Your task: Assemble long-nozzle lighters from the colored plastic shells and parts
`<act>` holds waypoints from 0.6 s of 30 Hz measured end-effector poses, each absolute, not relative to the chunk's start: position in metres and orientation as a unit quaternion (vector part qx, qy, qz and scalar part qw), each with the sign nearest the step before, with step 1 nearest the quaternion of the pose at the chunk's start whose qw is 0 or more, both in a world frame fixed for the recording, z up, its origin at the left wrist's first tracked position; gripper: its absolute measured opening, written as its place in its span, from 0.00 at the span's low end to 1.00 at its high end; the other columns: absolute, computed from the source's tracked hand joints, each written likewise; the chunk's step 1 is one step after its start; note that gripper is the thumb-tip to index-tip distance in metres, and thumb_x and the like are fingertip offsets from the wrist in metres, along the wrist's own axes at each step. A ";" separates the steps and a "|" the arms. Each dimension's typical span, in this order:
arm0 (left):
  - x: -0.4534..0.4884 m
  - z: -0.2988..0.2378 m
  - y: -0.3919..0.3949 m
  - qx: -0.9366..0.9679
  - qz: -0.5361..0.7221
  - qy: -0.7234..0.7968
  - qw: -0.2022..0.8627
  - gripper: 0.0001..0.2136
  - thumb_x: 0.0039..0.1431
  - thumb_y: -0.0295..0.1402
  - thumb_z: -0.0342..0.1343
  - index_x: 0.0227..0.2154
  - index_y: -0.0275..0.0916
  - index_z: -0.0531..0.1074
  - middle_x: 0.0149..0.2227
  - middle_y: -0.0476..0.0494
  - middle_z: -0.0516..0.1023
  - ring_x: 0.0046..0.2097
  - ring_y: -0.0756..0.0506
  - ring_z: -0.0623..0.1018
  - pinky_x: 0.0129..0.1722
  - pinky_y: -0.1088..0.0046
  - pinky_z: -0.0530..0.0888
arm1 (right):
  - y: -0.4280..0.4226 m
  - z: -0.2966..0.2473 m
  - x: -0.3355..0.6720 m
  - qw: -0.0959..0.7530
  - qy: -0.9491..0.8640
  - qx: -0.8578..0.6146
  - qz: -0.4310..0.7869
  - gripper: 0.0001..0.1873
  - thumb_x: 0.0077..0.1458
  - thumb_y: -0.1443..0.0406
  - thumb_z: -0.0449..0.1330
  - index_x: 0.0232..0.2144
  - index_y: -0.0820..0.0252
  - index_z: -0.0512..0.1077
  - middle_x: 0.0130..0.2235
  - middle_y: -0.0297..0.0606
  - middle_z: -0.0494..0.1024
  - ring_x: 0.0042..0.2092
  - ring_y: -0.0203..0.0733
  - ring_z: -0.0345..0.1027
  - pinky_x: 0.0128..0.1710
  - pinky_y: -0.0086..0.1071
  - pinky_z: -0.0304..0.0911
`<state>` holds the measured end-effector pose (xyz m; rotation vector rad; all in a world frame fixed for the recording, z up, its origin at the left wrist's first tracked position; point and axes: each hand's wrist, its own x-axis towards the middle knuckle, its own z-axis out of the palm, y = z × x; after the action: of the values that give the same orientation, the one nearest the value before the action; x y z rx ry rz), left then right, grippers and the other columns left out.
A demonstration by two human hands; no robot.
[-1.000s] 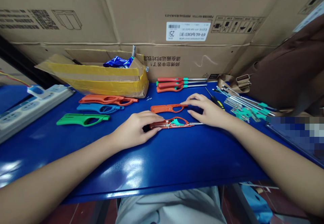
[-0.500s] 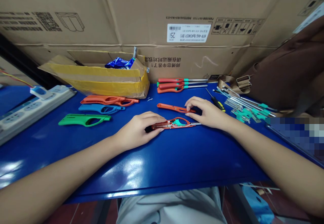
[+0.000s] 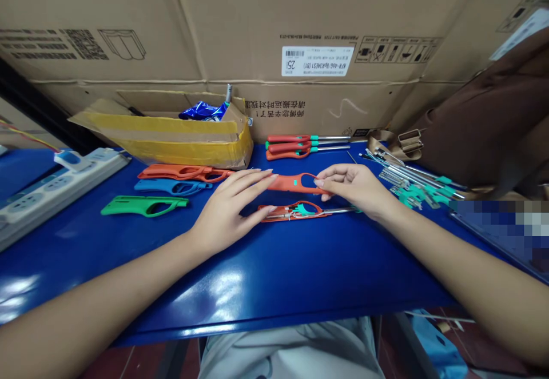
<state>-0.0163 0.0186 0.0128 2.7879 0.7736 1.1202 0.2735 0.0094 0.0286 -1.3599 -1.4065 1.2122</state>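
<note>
My right hand (image 3: pixel 354 187) pinches the right end of an orange lighter casing half (image 3: pixel 285 183), which is raised and shows its handle loop. My left hand (image 3: pixel 229 210) is open, its fingers stretched out over the casing half's left end; whether they press on it I cannot tell. Its thumb is at the left end of an open orange lighter (image 3: pixel 291 212) lying on the blue table. Inside that lighter a green trigger and thin wire show, and a metal tube points right.
Orange (image 3: pixel 184 172), blue (image 3: pixel 174 186) and green casings (image 3: pixel 143 205) lie left. Several assembled lighters (image 3: pixel 291 146) sit behind. Metal tubes with green parts (image 3: pixel 412 182) lie right. A taped carton (image 3: pixel 189 147) and a power strip (image 3: pixel 64 184) stand left.
My right hand has lifted and turned the orange casing half so its broad side shows. My left hand has moved off the open lighter's body, up toward the casing half, with fingers straightened.
</note>
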 end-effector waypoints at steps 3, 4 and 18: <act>-0.018 0.012 0.021 0.902 0.356 0.246 0.010 0.20 0.65 0.33 0.61 0.59 0.39 0.71 0.58 0.35 0.77 0.58 0.38 0.76 0.59 0.55 0.73 | 0.005 0.033 0.271 0.392 -0.560 -0.522 0.510 0.18 0.45 0.58 0.73 0.38 0.61 0.79 0.29 0.37 0.82 0.28 0.37 0.75 0.30 0.30 0.70; -0.019 0.011 0.022 0.902 0.356 0.243 0.017 0.18 0.65 0.32 0.61 0.57 0.39 0.73 0.55 0.36 0.79 0.55 0.39 0.78 0.57 0.57 0.75 | 0.004 0.034 0.271 0.386 -0.565 -0.519 0.512 0.17 0.46 0.59 0.72 0.39 0.61 0.79 0.28 0.36 0.81 0.28 0.36 0.74 0.30 0.30 0.69; -0.012 0.008 0.018 0.893 0.356 0.259 0.091 0.14 0.63 0.33 0.63 0.50 0.37 0.78 0.45 0.40 0.80 0.46 0.45 0.80 0.49 0.69 0.78 | -0.001 0.033 0.277 0.275 -0.802 -0.413 0.333 0.23 0.53 0.57 0.69 0.49 0.59 0.75 0.32 0.30 0.71 0.32 0.34 0.64 0.33 0.29 0.60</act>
<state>-0.0123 0.0177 0.0079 2.6544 0.7705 1.0578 0.2769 -0.0012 0.0335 -1.1116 -2.1559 0.8948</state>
